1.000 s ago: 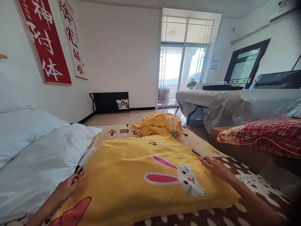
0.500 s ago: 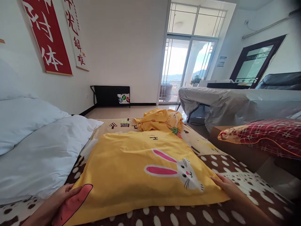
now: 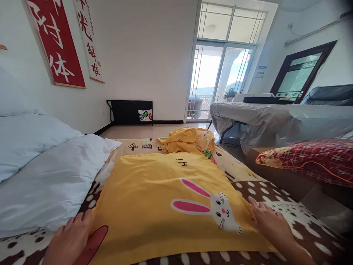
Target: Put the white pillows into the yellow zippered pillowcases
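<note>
touching one pillowcase, two hands

Head view, forward-down, seemingly near

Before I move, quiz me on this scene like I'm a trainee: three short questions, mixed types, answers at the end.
1. Multiple choice: what animal is the pink-eared white print on the rectangular yellow fabric cover?
A) cat
B) bear
C) rabbit

2. True or false: the plump white fabric pillows lie to the left of the cover.

3. Fill the gap: the bunched-up heap of yellow fabric lies by the cover's ____ edge (near or far).

Key: 1. C; 2. true; 3. far.
</note>
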The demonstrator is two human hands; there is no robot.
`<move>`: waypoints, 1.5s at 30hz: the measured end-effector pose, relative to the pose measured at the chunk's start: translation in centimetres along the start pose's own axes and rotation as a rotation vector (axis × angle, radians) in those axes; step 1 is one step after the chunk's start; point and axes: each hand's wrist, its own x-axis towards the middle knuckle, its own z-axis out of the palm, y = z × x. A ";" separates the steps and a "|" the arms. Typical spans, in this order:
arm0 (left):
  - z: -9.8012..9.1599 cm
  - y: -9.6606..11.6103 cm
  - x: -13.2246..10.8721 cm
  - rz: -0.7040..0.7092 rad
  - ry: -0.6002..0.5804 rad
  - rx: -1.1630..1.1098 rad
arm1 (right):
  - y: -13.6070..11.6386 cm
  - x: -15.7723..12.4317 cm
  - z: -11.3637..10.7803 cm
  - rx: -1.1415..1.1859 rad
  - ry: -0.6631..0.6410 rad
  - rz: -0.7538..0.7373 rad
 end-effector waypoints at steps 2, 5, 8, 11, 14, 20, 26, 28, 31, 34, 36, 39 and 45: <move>-2.1 4.4 1.8 0.125 0.023 -0.007 | -5.1 2.1 -3.1 0.030 0.099 -0.137; -4.3 13.3 5.8 0.359 0.076 -0.141 | -15.4 5.1 -7.1 0.222 0.120 -0.326; -4.2 21.2 9.8 0.456 0.078 -0.260 | -24.3 7.3 -8.4 0.371 0.043 -0.423; -2.3 23.7 12.1 0.449 0.071 -0.263 | -27.2 8.9 -6.9 0.375 -0.064 -0.395; 0.1 19.8 12.9 0.380 0.074 -0.242 | -23.2 10.1 -3.7 0.299 -0.143 -0.240; 5.2 5.9 11.9 0.084 0.091 -0.125 | -10.1 8.9 2.2 0.145 -0.308 0.012; 4.5 2.4 9.4 -0.007 0.093 0.033 | -8.3 7.4 0.3 -0.036 -0.211 0.061; 1.9 5.0 9.1 0.055 0.166 0.086 | -11.0 7.8 -1.9 0.026 -0.118 0.013; -2.4 12.0 10.0 0.209 0.165 -0.069 | -17.7 8.7 -5.2 0.314 -0.045 -0.156; -4.3 19.7 11.9 0.332 0.145 -0.272 | -24.9 9.2 -7.0 0.589 -0.010 -0.351; -3.6 23.3 13.0 0.348 0.145 -0.307 | -28.2 9.2 -6.8 0.660 0.008 -0.417; -0.5 25.3 13.7 0.310 0.130 -0.326 | -29.8 8.6 -5.1 0.638 0.004 -0.397; 3.1 24.2 12.7 0.257 0.120 -0.329 | -28.5 7.6 -2.2 0.401 -0.035 -0.264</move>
